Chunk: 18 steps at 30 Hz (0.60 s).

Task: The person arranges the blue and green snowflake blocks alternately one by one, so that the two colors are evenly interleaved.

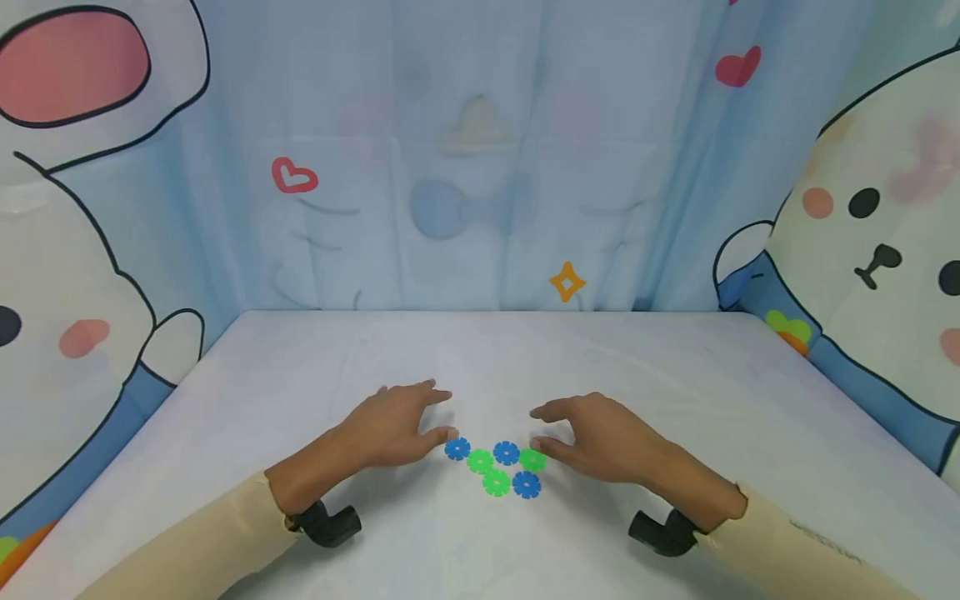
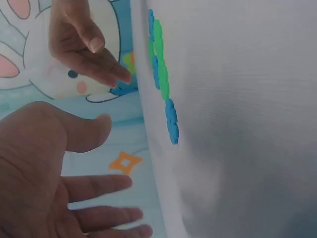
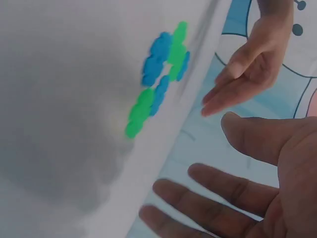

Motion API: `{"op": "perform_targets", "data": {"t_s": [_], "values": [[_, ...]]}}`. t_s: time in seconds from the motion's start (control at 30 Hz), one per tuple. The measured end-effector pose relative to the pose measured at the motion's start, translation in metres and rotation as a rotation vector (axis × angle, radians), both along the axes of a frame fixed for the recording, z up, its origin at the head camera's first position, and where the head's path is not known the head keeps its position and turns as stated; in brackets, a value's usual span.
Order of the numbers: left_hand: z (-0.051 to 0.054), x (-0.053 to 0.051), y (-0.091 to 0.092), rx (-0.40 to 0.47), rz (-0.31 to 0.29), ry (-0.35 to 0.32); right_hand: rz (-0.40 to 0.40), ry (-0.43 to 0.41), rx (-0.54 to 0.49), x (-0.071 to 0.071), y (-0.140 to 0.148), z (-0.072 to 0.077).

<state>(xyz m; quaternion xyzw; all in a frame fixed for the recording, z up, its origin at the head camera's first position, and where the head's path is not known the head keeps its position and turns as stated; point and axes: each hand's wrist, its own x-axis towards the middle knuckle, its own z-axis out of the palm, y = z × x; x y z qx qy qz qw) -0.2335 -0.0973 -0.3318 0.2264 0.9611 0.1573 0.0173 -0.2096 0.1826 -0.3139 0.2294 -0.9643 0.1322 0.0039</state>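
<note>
Several small notched discs, blue and green, lie flat in a cluster on the white table between my hands. A blue disc point(image 1: 457, 449) is at the cluster's left end, close to the thumb of my left hand point(image 1: 401, 423). At the right end a green disc point(image 1: 532, 461) lies near the thumb of my right hand point(image 1: 611, 437). Another blue disc point(image 1: 527, 484) and a green disc point(image 1: 496, 482) form the near edge. Both hands hover with fingers extended and nothing in them. In the left wrist view, the discs point(image 2: 172, 121) appear edge-on beyond the thumb.
The white-covered table point(image 1: 480, 358) reaches back to a pale blue curtain point(image 1: 480, 225) printed with cartoon animals, hearts and stars. Black wrist mounts point(image 1: 327, 525) sit under both cuffs. Beige sleeves cover the forearms.
</note>
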Motion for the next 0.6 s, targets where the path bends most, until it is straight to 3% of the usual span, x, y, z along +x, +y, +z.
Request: {"op": "perform_targets", "data": {"t_s": [0.2,0.33,0.43,0.6], "values": [[0.003,-0.011,0.009,0.217,-0.075,0.032,0.128,0.0,-0.067,-0.01,-0.024,0.006],[0.005,-0.02,0.013,0.365,-0.108,0.03,0.132,-0.057,-0.071,-0.017,-0.039,0.011],[0.003,-0.026,0.013,0.402,-0.134,-0.043,0.123,-0.09,-0.067,-0.022,-0.049,0.012],[-0.007,-0.034,0.006,0.305,-0.281,-0.238,0.137,-0.1,-0.094,-0.03,-0.057,0.007]]}}
